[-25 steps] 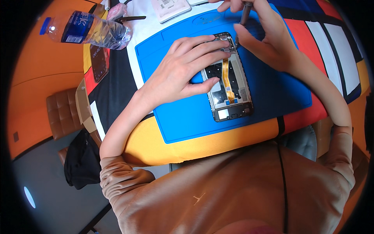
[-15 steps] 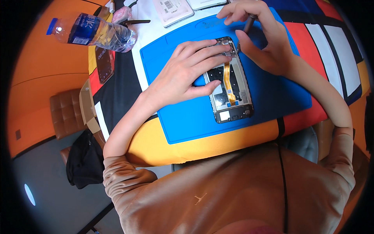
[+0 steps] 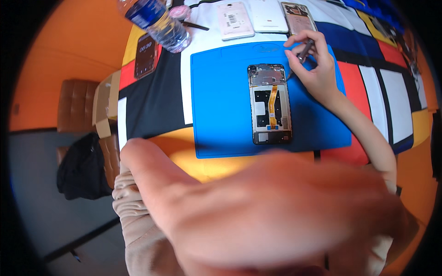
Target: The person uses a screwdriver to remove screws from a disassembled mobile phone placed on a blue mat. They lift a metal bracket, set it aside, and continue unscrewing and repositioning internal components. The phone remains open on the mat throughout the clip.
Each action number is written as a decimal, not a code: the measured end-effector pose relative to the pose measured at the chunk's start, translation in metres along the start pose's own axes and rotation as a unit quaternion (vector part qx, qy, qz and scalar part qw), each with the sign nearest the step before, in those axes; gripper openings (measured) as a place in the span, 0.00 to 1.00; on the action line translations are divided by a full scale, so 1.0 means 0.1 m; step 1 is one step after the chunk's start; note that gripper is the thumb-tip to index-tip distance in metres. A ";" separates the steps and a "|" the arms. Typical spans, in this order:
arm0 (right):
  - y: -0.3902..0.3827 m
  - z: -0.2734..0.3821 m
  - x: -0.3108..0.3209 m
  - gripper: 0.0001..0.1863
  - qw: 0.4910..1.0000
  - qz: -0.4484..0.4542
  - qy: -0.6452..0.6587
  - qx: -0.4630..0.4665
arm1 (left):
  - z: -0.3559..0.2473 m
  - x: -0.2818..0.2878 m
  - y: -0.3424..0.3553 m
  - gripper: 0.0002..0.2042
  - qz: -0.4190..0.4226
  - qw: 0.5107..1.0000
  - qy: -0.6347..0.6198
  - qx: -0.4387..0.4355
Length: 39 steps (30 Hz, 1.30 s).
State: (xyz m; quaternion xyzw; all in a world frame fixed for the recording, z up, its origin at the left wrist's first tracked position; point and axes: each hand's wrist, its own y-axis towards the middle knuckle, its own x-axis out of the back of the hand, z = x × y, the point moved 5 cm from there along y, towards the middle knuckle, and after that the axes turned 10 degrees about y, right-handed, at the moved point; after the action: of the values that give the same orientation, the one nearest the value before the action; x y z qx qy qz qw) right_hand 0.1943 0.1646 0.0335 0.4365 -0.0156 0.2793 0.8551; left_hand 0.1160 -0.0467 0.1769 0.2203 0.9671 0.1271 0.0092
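Observation:
An opened smartphone (image 3: 271, 108) with its back cover off lies on the blue work mat (image 3: 221, 106). Its inside shows a metal shield at the top, a yellow ribbon cable down the middle and a dark lower end. Beside the phone's upper right edge, my right hand (image 3: 313, 64) is closed around a slim dark pen-like tool (image 3: 304, 53), whose lower end points toward that edge. My left hand (image 3: 294, 211) is raised close in front of my chest, big and smeared by motion. Its fingers cannot be made out, nor whether it holds anything.
Along the back lie a pale phone back panel (image 3: 236, 20), a white panel (image 3: 268, 16) and another opened phone (image 3: 299, 18). At the left are a water bottle (image 3: 161, 27), a lit phone (image 3: 146, 55) and a black stick-like item (image 3: 195, 25). A cardboard box (image 3: 105, 99) stands beyond the table's left edge.
My left hand has left the phone and come up close to my chest, baring the phone's upper part. My right hand still holds the tool; the view has shifted.

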 end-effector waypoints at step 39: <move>-0.01 0.09 0.01 0.14 0.996 -0.004 -0.012 -0.092 | 0.13 -0.50 -0.27 0.09 0.204 0.945 0.048 -0.250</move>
State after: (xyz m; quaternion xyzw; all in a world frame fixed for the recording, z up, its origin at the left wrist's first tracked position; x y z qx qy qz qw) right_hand 0.1973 0.1575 0.0386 0.3591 -0.0495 0.2681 0.8926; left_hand 0.1506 -0.0885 0.1552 0.3970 0.8379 0.3745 -0.0089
